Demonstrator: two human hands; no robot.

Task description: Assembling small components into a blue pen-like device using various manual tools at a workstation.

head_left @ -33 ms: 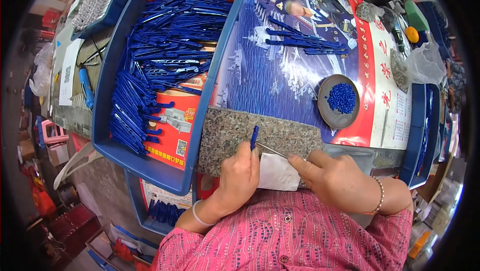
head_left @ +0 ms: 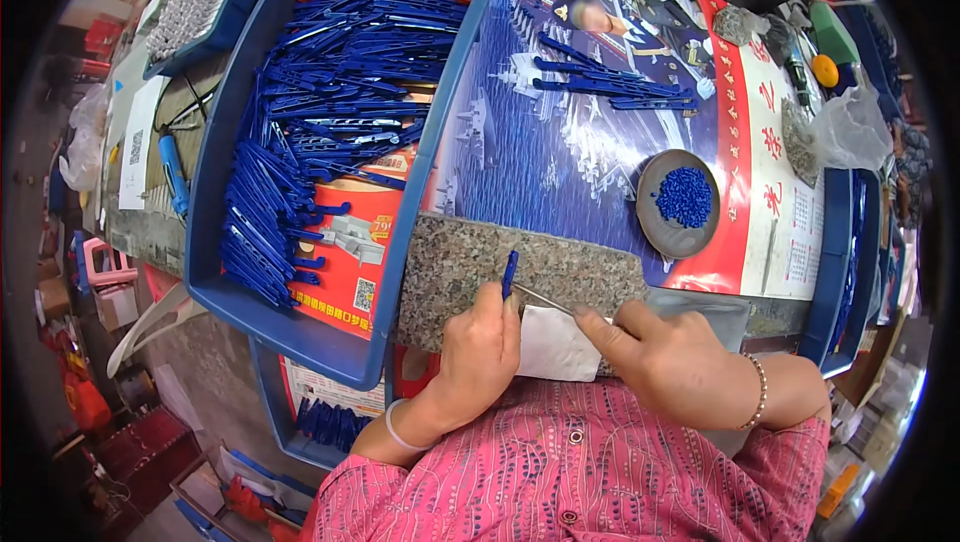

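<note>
Upright between the fingertips of my left hand (head_left: 478, 352), a slim dark blue plastic piece (head_left: 511, 268) sticks up over the speckled stone slab (head_left: 450, 257). My right hand (head_left: 660, 354) is closed round a thin metal tool (head_left: 543, 298); its tip meets the blue piece or lies very close to it. The tool's handle is hidden in the fingers, so its exact kind does not show. Beneath the tool, between my hands, lies a white sheet or cloth (head_left: 558, 345). Beyond the slab, a round dish (head_left: 680, 248) holds many tiny blue parts (head_left: 684, 197).
A large blue tray (head_left: 290, 347) full of slim blue pieces (head_left: 350, 62) stands at the left. Several similar pieces (head_left: 620, 82) lie on the poster (head_left: 570, 182). A lower tray (head_left: 270, 392) sits near my left forearm; another blue tray (head_left: 830, 312) stands at the right.
</note>
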